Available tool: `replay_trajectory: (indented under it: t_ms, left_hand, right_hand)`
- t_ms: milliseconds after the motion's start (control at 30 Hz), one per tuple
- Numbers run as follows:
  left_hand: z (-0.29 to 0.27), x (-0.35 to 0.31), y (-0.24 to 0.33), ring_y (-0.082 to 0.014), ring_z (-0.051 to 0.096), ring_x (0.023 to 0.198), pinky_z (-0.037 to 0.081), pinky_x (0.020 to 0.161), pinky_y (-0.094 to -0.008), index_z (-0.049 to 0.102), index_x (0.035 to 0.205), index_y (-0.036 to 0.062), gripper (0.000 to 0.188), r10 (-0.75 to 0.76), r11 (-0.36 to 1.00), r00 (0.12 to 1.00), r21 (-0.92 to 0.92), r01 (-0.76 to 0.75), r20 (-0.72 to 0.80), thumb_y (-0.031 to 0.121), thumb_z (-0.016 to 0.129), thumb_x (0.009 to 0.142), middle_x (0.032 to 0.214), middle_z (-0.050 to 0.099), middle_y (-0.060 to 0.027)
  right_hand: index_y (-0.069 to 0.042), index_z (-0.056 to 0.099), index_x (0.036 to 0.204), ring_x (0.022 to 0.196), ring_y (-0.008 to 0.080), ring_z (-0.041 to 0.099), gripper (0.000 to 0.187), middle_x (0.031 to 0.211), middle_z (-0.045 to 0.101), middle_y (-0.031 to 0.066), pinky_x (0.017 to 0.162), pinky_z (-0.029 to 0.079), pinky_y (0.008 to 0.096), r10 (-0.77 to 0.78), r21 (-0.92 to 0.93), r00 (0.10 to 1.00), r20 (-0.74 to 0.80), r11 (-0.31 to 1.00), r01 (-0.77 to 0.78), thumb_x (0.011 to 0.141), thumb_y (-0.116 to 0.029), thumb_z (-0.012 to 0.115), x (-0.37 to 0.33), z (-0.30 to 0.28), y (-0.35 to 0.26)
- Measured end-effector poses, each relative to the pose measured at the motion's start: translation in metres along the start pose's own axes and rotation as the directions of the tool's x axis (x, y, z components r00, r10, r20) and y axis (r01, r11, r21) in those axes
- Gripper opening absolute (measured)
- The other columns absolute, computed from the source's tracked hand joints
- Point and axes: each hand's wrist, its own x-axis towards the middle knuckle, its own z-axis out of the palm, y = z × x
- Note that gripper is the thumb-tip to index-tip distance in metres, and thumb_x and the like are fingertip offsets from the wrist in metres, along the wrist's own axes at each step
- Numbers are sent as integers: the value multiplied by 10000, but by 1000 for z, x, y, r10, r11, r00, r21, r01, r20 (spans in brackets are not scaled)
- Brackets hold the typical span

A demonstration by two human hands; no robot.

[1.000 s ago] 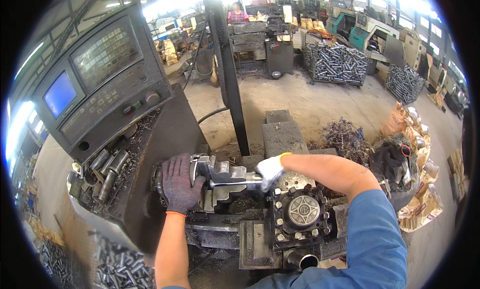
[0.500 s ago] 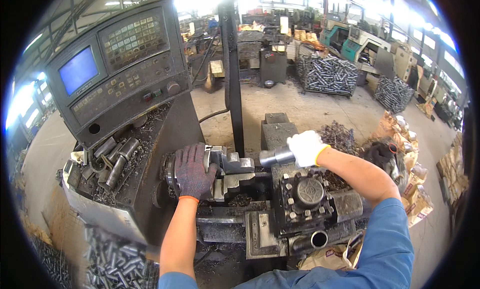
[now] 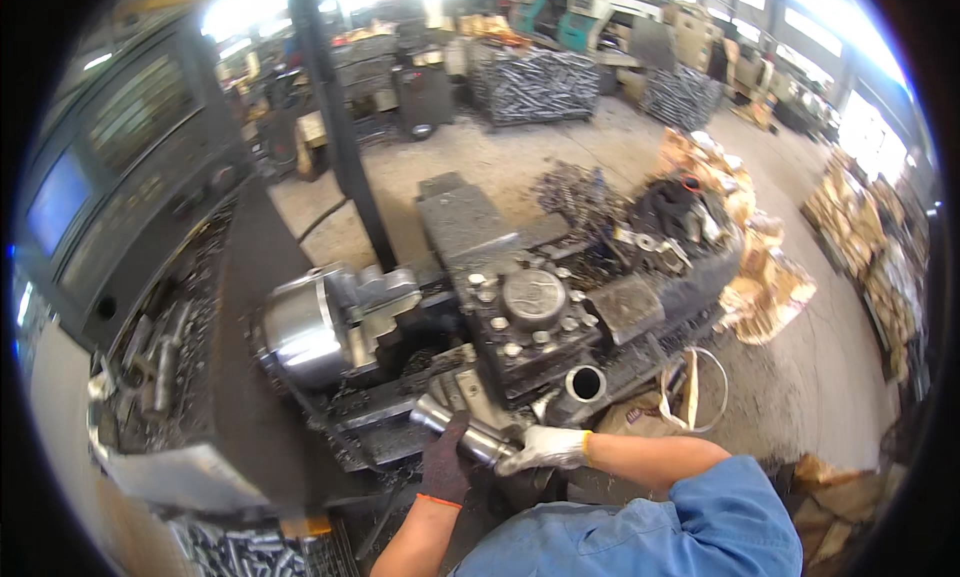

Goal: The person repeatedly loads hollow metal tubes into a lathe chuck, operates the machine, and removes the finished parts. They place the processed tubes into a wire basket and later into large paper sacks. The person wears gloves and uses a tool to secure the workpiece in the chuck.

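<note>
Floor [image 3: 490, 155] beyond — left hand [image 3: 447, 467] and right hand [image 3: 545, 450] grip a metal cylinder [image 3: 486, 442], long axis slanting away leftward.

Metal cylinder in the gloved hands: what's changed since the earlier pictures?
The right hand has brought the metal cylinder back toward the person's body. The left hand has left the chuck and now holds the cylinder too. The tool post stayed in place, though the view has turned.
</note>
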Motion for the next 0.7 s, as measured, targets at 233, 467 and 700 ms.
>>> replay_trajectory:
  t_ms: [233, 467, 700]
  left_hand:
    - [-12, 1, -33, -294, 620, 1278, 529, 1038, -521, 610, 1405, 65, 593, 29, 986, 995, -165, -12, 99, 517, 609, 1021, 1386, 652, -123]
    - [-39, -10, -17, -307, 625, 1281, 551, 1039, -514, 569, 1456, 36, 652, 13, 994, 985, -107, -31, -170, 541, 564, 1043, 1415, 627, -142]
    - [-5, -36, -6, -319, 644, 1220, 555, 1034, -474, 525, 1504, -37, 580, 459, 516, 885, 787, -338, 79, 134, 696, 977, 1466, 612, -184]
  right_hand:
    - [72, 732, 854, 672, 280, 680, 548, 737, 705, 207, 647, 526, 465, -76, -84, 994, -76, 994, 70, 755, -460, 815, -34, -24, 88]
    - [-10, 791, 908, 596, 147, 648, 381, 707, 711, 46, 548, 534, 346, 581, 178, 789, -201, 814, -553, 799, -368, 863, -194, -90, 316]
    - [-8, 749, 980, 457, 229, 582, 367, 712, 660, 110, 434, 514, 413, 667, 678, 312, -676, 730, -91, 791, -313, 825, -107, -153, 488]
